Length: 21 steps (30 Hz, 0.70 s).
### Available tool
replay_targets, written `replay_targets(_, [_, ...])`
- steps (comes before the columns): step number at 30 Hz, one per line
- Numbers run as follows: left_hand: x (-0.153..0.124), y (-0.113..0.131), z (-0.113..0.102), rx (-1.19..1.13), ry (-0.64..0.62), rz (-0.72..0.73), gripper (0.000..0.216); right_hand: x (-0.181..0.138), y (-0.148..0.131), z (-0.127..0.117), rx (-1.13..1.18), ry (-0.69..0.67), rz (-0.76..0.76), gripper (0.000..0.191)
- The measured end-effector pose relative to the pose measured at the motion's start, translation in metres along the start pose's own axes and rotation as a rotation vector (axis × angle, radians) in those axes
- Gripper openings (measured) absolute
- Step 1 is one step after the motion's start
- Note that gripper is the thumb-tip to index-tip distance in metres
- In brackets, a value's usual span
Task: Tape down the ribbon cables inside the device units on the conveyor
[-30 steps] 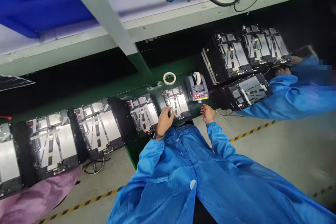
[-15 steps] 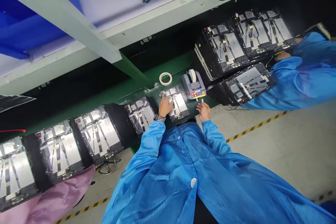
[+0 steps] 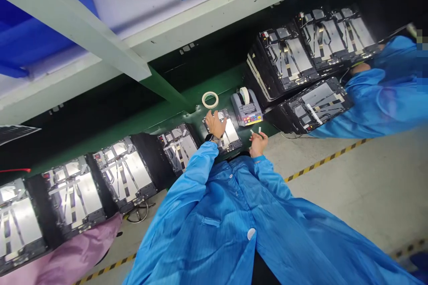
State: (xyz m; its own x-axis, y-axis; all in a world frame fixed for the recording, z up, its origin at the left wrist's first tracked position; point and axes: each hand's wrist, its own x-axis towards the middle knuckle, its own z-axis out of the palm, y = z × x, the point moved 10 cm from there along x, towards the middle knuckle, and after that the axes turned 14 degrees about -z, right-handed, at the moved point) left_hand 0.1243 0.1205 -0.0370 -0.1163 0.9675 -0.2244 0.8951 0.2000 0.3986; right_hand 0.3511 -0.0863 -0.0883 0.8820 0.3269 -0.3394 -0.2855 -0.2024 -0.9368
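Note:
My left hand (image 3: 216, 125) lies with fingers spread over the upper part of an opened electronic panel (image 3: 231, 134), which has a silvery plate, dark cables and black edges. Its fingers cover part of the panel's top area. Just to the right, my right hand (image 3: 258, 144) pinches small white tape strips (image 3: 260, 130) at its fingertips, below the front of a grey tape dispenser (image 3: 248, 109). The dispenser carries a cream tape roll and coloured buttons. Above the panel lies a flat ring of cream tape (image 3: 210, 99) on the green bench.
Similar panels (image 3: 123, 173) stand in a row on black foam to the left. Stacked panels (image 3: 289, 60) rise at the right, where a co-worker's blue sleeve (image 3: 384, 98) reaches in. A pink sleeve (image 3: 83, 249) shows lower left. A white shelf beam (image 3: 187, 31) crosses above.
My left hand has slid up and right over the panel, its fingers now more spread. My right hand has turned slightly, and the tape strips stand farther apart at its fingertips.

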Motion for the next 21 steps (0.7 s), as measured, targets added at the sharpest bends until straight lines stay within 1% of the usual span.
replay_targets(2, [0.014, 0.013, 0.01, 0.012, -0.027, 0.047, 0.053, -0.011, -0.032, 0.002, -0.097, -0.157, -0.254, 0.04])
replay_targets(3, [0.02, 0.018, 0.016, 0.02, -0.039, 0.057, 0.055, -0.019, -0.051, 0.008, -0.142, -0.242, -0.38, 0.043])
replay_targets(5, [0.029, 0.023, 0.026, 0.04, -0.059, 0.037, 0.066, -0.032, -0.085, 0.024, -0.209, -0.381, -0.563, 0.046])
replay_targets(7, [0.032, 0.023, 0.035, 0.051, -0.088, -0.012, 0.073, -0.037, -0.114, 0.047, -0.278, -0.495, -0.66, 0.047])
replay_targets(8, [0.033, 0.022, 0.038, 0.049, -0.109, -0.032, 0.074, -0.037, -0.126, 0.061, -0.33, -0.555, -0.689, 0.047])
replay_targets(9, [0.033, 0.021, 0.041, 0.044, -0.133, -0.046, 0.073, -0.036, -0.137, 0.078, -0.401, -0.625, -0.72, 0.048])
replay_targets(11, [0.034, 0.017, 0.044, 0.03, -0.189, -0.051, 0.068, -0.036, -0.153, 0.118, -0.587, -0.805, -0.816, 0.054])
replay_targets(14, [0.039, 0.009, 0.04, 0.026, -0.26, -0.033, 0.06, -0.046, -0.157, 0.184, -0.885, -1.123, -1.06, 0.066])
replay_targets(17, [0.046, 0.001, 0.034, 0.035, -0.3, -0.042, 0.056, -0.056, -0.143, 0.237, -1.078, -1.335, -1.295, 0.074])
replay_targets(19, [0.048, -0.001, 0.032, 0.039, -0.316, -0.056, 0.055, -0.059, -0.125, 0.262, -1.177, -1.437, -1.39, 0.08])
replay_targets(21, [0.05, -0.001, 0.03, 0.036, -0.321, -0.07, 0.055, -0.059, -0.108, 0.277, -1.265, -1.504, -1.443, 0.084])
